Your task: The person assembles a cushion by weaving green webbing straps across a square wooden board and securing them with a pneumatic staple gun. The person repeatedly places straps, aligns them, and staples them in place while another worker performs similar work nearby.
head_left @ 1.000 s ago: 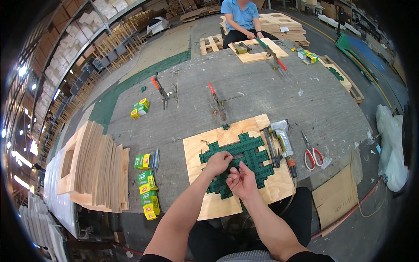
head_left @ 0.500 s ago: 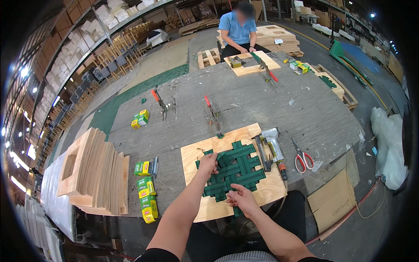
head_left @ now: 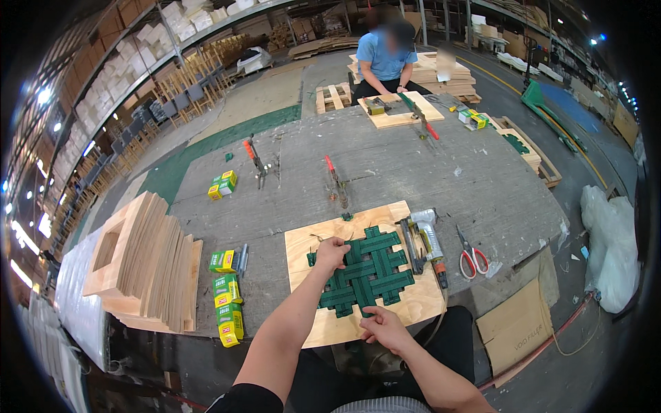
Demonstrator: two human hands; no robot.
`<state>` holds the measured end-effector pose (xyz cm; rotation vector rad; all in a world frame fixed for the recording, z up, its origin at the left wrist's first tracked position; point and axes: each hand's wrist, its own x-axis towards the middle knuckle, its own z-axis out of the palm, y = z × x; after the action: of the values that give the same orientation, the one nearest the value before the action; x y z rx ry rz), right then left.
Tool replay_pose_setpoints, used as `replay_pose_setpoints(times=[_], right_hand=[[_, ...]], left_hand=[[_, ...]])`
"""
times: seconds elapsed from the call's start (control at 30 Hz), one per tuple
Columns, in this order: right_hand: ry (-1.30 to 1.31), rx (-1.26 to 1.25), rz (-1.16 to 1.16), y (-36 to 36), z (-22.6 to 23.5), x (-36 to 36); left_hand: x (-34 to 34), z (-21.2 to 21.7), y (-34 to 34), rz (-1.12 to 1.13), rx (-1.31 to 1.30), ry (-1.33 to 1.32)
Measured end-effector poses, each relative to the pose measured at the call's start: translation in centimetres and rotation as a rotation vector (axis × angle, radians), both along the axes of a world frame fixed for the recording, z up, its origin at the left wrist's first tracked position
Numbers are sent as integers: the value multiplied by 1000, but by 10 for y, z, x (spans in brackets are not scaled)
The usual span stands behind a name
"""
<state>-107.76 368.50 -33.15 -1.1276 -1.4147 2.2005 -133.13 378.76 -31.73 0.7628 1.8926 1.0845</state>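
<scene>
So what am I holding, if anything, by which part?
Your left hand is at the interlaced flat green straps, upper left; your right hand, at their lower edge. Whether either grips can't be told.

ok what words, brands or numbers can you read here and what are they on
I won't copy out wording, but print shows on:
Flat cardboard, lower right: dark lettering, legible.
Three yellow-green boxes, near left: lettering and digits, partly legible.
Two farther yellow-green boxes: too small to read reliably.
</scene>
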Motion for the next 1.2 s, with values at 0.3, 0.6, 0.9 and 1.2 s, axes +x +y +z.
replay_pose_setpoints(times=[0.3,0.6,0.9,1.2], right_hand=[[-109,627,-318,132,9,-66],[-242,809,-158,170,-6,-117],[-85,902,-211,161,-16,-110],[-34,937,-239,155,-13,-108]], left_hand=[[1,-9,-5,-16,107,-231],[-12,-17,-16,11,135,-273],[-8,-12,-13,-14,114,-202],[-10,-13,-14,-45,80,-191]])
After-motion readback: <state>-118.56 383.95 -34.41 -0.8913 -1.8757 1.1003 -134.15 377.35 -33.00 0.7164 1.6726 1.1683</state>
